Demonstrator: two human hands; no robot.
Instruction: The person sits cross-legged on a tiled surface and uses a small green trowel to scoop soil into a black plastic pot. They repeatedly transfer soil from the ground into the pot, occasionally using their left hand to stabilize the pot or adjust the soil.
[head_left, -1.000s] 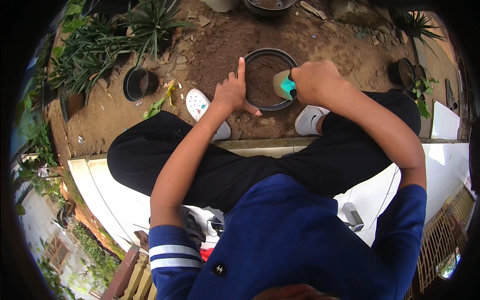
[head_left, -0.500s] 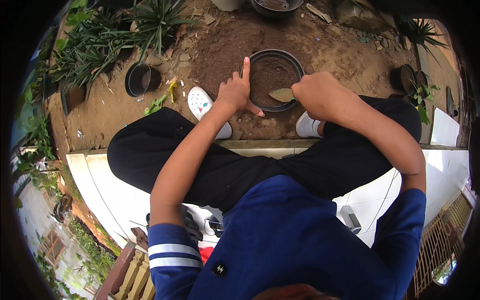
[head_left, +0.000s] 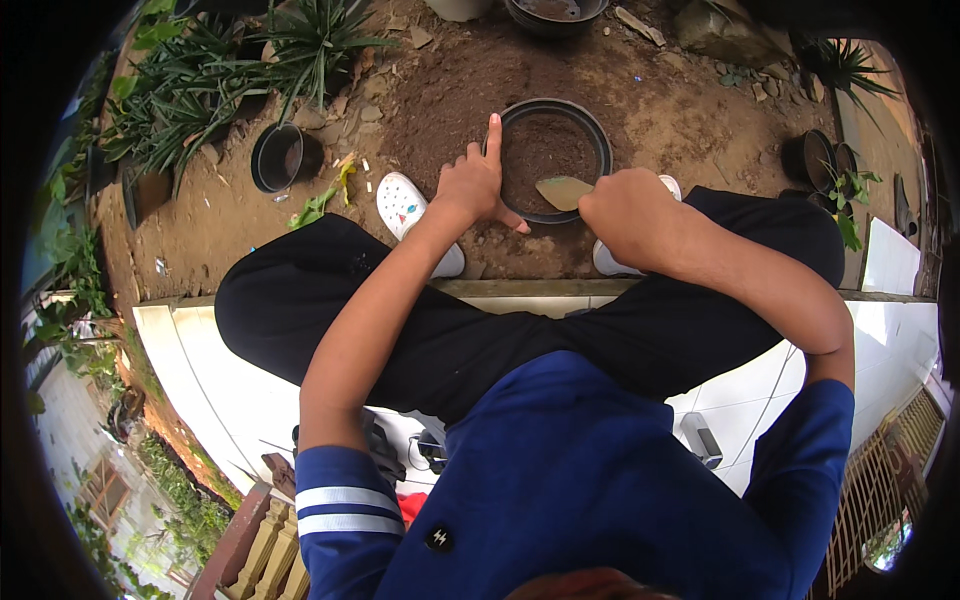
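Note:
A round black plant pot (head_left: pixel 607 150) with brown soil (head_left: pixel 545 155) inside stands on the ground between my feet. Against its left side rests my left hand (head_left: pixel 472 185), index finger stretched along the rim and thumb spread toward the near edge. My right hand (head_left: pixel 630 212) is closed in a fist around a trowel (head_left: pixel 565 193), at the pot's near right side. The trowel's pointed blade reaches over the rim above the soil; its handle is hidden in my fist.
Loose dark soil (head_left: pixel 440 110) lies beyond the pot. Another black pot (head_left: pixel 272 160) leans at the left, below spiky plants (head_left: pixel 215 95). A dark basin (head_left: pixel 556 14) is at the far edge, and several pots (head_left: pixel 808 158) stand right. White tiles (head_left: pixel 215 345) lie under my legs.
My right hand has shifted slightly down and left with the trowel, and the blade has turned a little. My left hand stays on the pot's side.

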